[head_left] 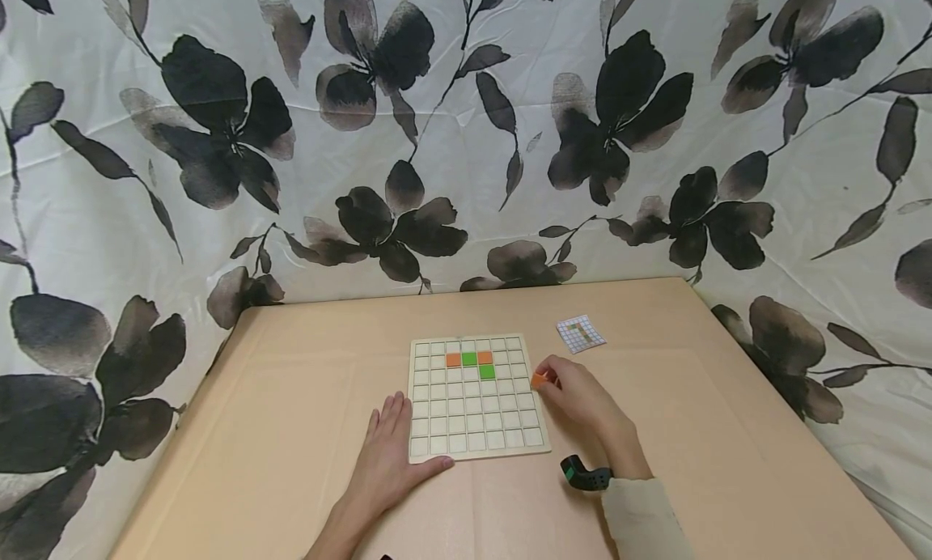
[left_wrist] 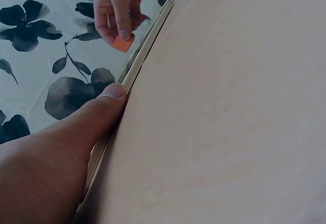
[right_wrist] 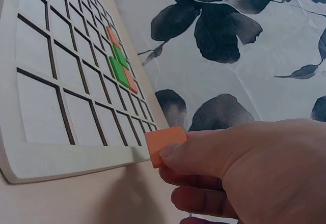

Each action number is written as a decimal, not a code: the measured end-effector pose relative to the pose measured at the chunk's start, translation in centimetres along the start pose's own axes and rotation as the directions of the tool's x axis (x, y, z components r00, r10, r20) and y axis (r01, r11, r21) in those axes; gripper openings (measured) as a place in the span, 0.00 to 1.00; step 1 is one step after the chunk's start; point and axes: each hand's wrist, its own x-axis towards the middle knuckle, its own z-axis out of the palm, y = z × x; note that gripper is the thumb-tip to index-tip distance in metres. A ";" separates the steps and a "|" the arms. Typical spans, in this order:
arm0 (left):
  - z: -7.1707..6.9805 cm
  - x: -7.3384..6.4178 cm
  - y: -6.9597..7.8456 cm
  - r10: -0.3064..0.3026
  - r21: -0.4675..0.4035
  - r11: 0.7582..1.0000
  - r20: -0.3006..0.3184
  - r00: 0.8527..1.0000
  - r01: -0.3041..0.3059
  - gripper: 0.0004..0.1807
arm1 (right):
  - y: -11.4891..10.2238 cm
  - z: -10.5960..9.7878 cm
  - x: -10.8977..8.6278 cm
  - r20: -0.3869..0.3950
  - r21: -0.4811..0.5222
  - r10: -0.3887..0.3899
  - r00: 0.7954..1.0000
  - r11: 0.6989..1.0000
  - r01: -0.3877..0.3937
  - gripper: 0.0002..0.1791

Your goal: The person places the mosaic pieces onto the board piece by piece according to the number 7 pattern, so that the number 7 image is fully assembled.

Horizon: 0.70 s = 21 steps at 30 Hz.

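A pale wooden grid board (head_left: 456, 443) lies on the table, most of its squares white. Near its far side an orange tile (head_left: 454, 359), a green tile (head_left: 469, 358) and another orange tile (head_left: 485, 357) form a row. Directly below the right end sits a second green tile (head_left: 487, 371). My left hand (head_left: 389, 455) rests at the board's near left corner, fingers straight along the left side, thumb touching the front edge. Between thumb and fingers, my right hand (head_left: 582, 390) pinches a square orange tile (right_wrist: 164, 143), held just off the board's right edge.
Behind the board, to the right, a small printed card (head_left: 580, 333) with a coloured grid pattern lies on the wooden table (head_left: 291, 382). A white cloth (head_left: 495, 196) with dark flowers hangs past the table's far edge. My right wrist wears a black band (head_left: 585, 473).
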 end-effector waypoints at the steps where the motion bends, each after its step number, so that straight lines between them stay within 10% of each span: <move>1: 0.0 0.0 0.0 0.000 0.001 1.000 0.000 1.000 0.000 0.68 | -0.1 0.1 0.0 0.000 0.000 0.002 1.000 1.000 -0.002 0.08; 21: 0.0 0.0 0.0 -0.005 -0.002 1.000 0.008 1.000 0.005 0.68 | -1.3 1.7 0.4 -0.037 -0.016 -0.017 0.999 1.000 0.016 0.06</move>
